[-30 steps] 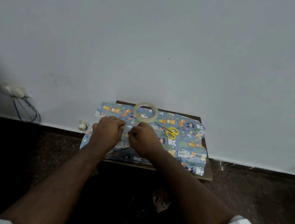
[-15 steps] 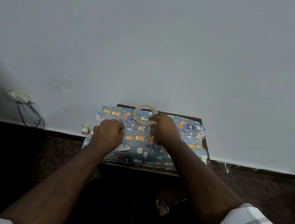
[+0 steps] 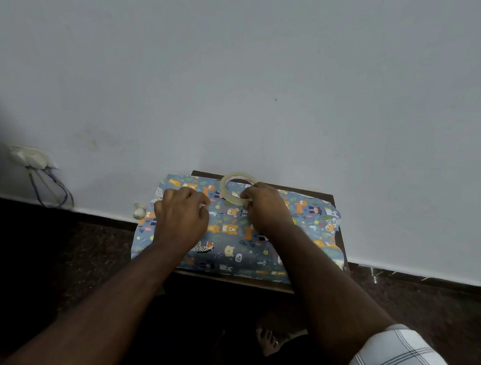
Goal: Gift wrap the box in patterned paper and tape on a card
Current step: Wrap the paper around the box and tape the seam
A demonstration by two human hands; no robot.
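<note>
Blue patterned wrapping paper [image 3: 229, 239] with animal prints covers a small wooden table [image 3: 254, 282]; it lies folded over the box, which is hidden under it. My left hand [image 3: 182, 218] presses down on the paper's fold at the left, fingers curled. My right hand [image 3: 263, 207] grips the near right rim of a clear tape roll [image 3: 227, 188], which lies on the paper at the back centre. The scissors and any card are out of sight.
The table stands against a pale wall [image 3: 270, 84]. A wall socket with dangling cables [image 3: 33, 163] sits at the left, and a small white object [image 3: 139, 210] lies on the dark floor by the table. My bare foot [image 3: 268, 340] shows below.
My right hand left the fold beside my left hand, moved back and right, and took hold of the tape roll. The yellow scissors seen earlier are now hidden behind my right arm.
</note>
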